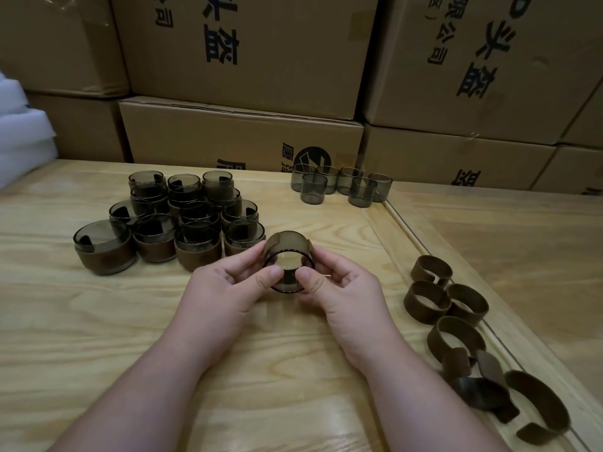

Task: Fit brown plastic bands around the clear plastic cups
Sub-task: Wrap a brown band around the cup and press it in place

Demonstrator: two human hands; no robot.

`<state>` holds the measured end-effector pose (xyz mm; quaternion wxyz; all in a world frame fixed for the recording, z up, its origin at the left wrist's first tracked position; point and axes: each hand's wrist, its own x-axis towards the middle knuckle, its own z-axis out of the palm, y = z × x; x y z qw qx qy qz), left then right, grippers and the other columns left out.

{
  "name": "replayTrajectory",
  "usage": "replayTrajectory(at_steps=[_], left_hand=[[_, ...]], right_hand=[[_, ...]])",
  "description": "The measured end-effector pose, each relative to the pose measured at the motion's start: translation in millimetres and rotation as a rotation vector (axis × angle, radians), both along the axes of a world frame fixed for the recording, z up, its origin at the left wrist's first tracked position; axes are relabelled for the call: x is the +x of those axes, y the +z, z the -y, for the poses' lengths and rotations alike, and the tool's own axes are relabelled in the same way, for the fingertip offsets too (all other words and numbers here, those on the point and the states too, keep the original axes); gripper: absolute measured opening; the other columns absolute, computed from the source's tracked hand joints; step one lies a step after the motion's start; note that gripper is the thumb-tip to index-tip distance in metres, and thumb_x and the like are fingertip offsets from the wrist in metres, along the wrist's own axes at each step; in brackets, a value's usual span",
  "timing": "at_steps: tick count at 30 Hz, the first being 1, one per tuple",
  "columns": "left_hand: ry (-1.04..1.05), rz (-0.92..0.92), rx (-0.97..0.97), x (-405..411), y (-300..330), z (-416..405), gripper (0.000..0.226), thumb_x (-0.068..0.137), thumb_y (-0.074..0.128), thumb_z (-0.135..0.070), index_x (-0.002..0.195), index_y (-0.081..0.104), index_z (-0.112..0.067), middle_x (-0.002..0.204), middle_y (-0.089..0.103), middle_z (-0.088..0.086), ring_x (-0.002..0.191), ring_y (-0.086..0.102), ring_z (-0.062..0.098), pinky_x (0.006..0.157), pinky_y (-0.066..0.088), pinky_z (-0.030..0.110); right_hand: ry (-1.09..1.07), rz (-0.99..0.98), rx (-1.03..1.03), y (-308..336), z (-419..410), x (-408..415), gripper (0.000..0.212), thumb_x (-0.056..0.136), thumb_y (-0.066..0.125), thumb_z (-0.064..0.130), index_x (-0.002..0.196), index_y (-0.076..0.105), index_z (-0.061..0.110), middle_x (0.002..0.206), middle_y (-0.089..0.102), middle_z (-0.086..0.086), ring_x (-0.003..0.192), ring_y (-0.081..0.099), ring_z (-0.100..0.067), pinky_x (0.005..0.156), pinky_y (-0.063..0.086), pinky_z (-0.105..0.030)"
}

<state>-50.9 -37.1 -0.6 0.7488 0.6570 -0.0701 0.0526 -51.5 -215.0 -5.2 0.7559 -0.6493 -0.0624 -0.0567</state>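
Two bare forearms reach from the bottom edge over a pale wooden table (98,321), meeting at its centre. Left hand (225,288) and right hand (342,288) together hold one clear smoky plastic cup (286,256) tipped on its side, open mouth toward the viewer, just above the tabletop. Both thumbs press on the near rim while the fingers curl around the sides, so both hands are closed on the cup. Whether a band is around this cup cannot be told. To the left, a cluster of finished cups wrapped in brown bands (169,223) stands upright, packed together, some stacked. At the back, near stacked cardboard boxes with black printing (244,60), a group of bare clear cups (342,185) stands upright. Along the right side lie loose open brown plastic bands (456,321), curled and partly overlapping.
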Motion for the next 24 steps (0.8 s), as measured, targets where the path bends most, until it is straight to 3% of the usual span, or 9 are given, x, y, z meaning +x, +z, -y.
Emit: replayTrajectory(at_steps=[3, 5, 9, 17, 24], left_hand=[[0.061, 0.032, 0.093, 0.0, -1.1, 2.0, 0.05, 0.07, 0.08, -0.029, 0.118, 0.069, -0.041, 0.1, 0.077, -0.024, 0.103, 0.069, -0.009, 0.08, 0.048, 0.002], [0.094, 0.046, 0.14, 0.9, -2.4, 1.7, 0.047, 0.078, 0.083, -0.019, 0.113, 0.07, -0.047, 0.101, 0.078, -0.022, 0.102, 0.07, -0.007, 0.08, 0.05, 0.004], [0.1, 0.068, 0.19, 1.6, -5.1, 0.1, 0.049, 0.083, 0.082, -0.01, 0.109, 0.07, -0.049, 0.104, 0.077, -0.024, 0.101, 0.07, -0.007, 0.079, 0.05, 0.004], [0.136, 0.084, 0.241, 1.5, -6.3, 0.5, 0.049, 0.082, 0.083, -0.011, 0.107, 0.07, -0.05, 0.099, 0.077, -0.026, 0.097, 0.069, -0.011, 0.078, 0.046, 0.001], [0.183, 0.103, 0.312, 0.5, -4.0, 0.6, 0.044, 0.084, 0.083, -0.017, 0.112, 0.068, -0.047, 0.106, 0.07, -0.038, 0.101, 0.06, -0.023, 0.079, 0.038, -0.005]], right_hand=[[-0.027, 0.016, -0.084, -2.8, -1.1, 1.4, 0.043, 0.079, 0.082, 0.021, 0.117, 0.071, 0.038, 0.111, 0.077, 0.015, 0.099, 0.075, -0.016, 0.094, 0.061, -0.043], [-0.028, 0.01, -0.127, -4.0, -1.5, 1.5, 0.05, 0.078, 0.08, 0.025, 0.124, 0.068, 0.041, 0.105, 0.077, 0.018, 0.1, 0.075, -0.017, 0.097, 0.059, -0.047], [-0.064, 0.023, -0.181, -3.8, -4.5, 1.4, 0.045, 0.079, 0.078, 0.025, 0.11, 0.069, 0.056, 0.114, 0.075, 0.019, 0.099, 0.074, -0.017, 0.094, 0.061, -0.044], [-0.129, 0.005, -0.2, -4.4, -5.4, 3.3, 0.047, 0.089, 0.077, 0.008, 0.12, 0.067, 0.043, 0.109, 0.076, 0.018, 0.096, 0.072, -0.024, 0.093, 0.061, -0.044], [-0.17, -0.008, -0.216, -4.4, -7.8, 1.4, 0.05, 0.09, 0.077, 0.007, 0.136, 0.067, 0.022, 0.103, 0.078, 0.012, 0.081, 0.066, -0.009, 0.091, 0.062, -0.042]])
